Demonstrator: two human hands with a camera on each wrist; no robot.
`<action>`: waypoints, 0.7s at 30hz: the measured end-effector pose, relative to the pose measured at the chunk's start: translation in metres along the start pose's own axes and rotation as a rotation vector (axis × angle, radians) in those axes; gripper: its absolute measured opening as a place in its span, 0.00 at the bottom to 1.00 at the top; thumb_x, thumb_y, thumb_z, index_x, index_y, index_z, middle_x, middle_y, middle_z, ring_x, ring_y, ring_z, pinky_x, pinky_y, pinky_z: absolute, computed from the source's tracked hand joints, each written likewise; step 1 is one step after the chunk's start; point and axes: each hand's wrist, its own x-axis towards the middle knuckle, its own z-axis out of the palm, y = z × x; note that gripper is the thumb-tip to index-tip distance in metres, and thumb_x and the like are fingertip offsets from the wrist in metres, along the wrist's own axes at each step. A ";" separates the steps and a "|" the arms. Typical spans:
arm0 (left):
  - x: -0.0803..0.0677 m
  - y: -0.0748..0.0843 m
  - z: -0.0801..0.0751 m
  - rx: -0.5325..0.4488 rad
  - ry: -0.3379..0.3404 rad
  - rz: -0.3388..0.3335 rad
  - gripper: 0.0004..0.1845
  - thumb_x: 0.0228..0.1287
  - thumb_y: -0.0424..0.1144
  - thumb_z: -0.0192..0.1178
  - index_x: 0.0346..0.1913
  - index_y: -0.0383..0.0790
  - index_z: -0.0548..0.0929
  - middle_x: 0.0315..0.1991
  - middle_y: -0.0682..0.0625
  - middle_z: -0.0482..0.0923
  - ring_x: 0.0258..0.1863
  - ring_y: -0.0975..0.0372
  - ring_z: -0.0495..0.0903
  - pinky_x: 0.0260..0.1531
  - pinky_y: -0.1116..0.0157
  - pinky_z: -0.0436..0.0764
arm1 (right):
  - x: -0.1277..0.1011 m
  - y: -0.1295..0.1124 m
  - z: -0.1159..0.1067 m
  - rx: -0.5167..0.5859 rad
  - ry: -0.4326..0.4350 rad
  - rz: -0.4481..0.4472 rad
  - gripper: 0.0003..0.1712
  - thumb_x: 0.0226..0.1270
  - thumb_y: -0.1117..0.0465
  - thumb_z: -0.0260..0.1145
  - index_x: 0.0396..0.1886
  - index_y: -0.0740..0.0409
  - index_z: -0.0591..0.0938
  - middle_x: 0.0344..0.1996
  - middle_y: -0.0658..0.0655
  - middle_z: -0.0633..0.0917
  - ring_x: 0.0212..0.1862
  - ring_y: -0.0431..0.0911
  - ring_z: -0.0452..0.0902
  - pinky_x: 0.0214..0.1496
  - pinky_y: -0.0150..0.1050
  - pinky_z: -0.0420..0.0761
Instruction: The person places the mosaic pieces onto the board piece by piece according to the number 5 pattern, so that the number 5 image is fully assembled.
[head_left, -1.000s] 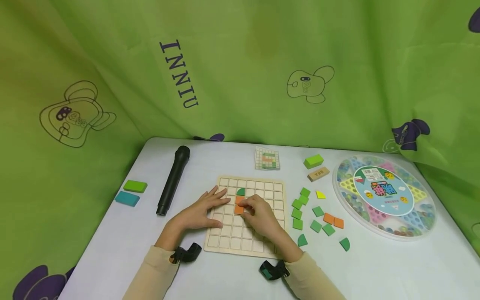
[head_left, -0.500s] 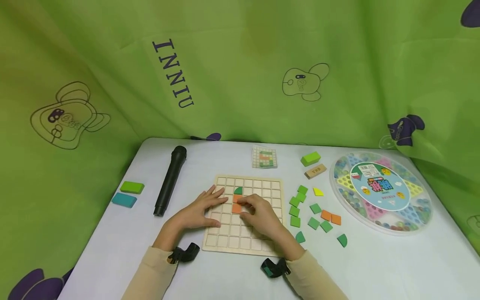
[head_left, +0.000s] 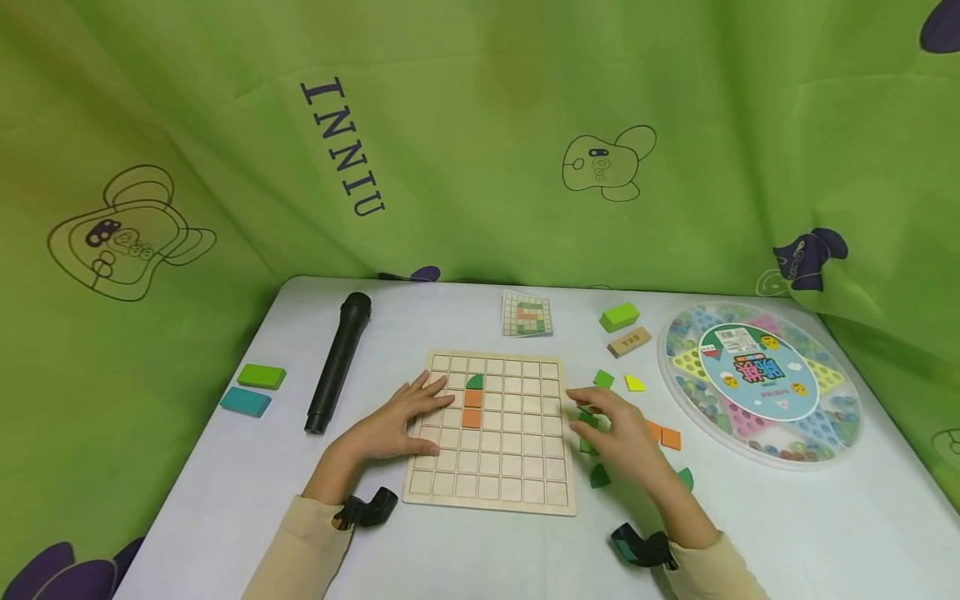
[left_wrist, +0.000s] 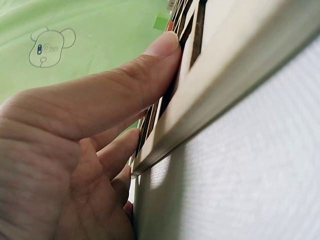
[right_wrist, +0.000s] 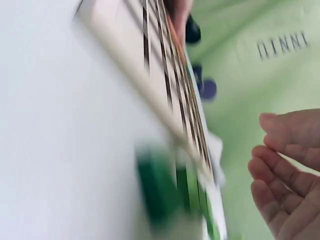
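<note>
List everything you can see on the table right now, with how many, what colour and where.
Grid board: one, pale wood, table centre.
Orange tiles: two, stacked in one board column.
Dark green quarter-round tile: one, directly above them on the board.
Loose tiles: several, green, orange and one yellow, right of the board; some hidden by the hand.
Pattern card: one, behind the board.
Microphone: one, black, left of the board.
Blocks: green and teal, far left.
Blocks: green and tan, behind the loose tiles.
Marble game tray: one, round, far right.
Left hand: flat on the board's left edge.
Right hand: over the loose tiles.
</note>
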 end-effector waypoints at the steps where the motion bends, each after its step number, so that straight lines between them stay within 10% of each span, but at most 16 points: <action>1: 0.000 0.000 0.000 0.003 -0.001 0.000 0.42 0.51 0.52 0.69 0.69 0.45 0.66 0.76 0.47 0.48 0.76 0.48 0.36 0.71 0.43 0.39 | -0.005 0.006 -0.007 -0.014 0.014 0.011 0.24 0.57 0.66 0.70 0.56 0.59 0.79 0.50 0.56 0.82 0.50 0.51 0.79 0.48 0.48 0.81; 12: 0.000 0.002 0.000 0.013 -0.002 -0.007 0.42 0.51 0.52 0.69 0.69 0.45 0.66 0.76 0.48 0.48 0.76 0.49 0.36 0.72 0.44 0.39 | -0.049 0.063 -0.062 -0.181 0.051 0.160 0.21 0.61 0.64 0.67 0.56 0.58 0.79 0.50 0.58 0.83 0.48 0.50 0.77 0.46 0.36 0.79; 21: 0.000 0.000 0.001 0.011 -0.002 -0.011 0.42 0.52 0.53 0.69 0.70 0.47 0.66 0.76 0.49 0.47 0.76 0.50 0.35 0.72 0.44 0.39 | -0.053 0.079 -0.061 -0.193 0.053 0.085 0.19 0.57 0.69 0.68 0.51 0.61 0.81 0.47 0.59 0.82 0.48 0.45 0.75 0.47 0.13 0.65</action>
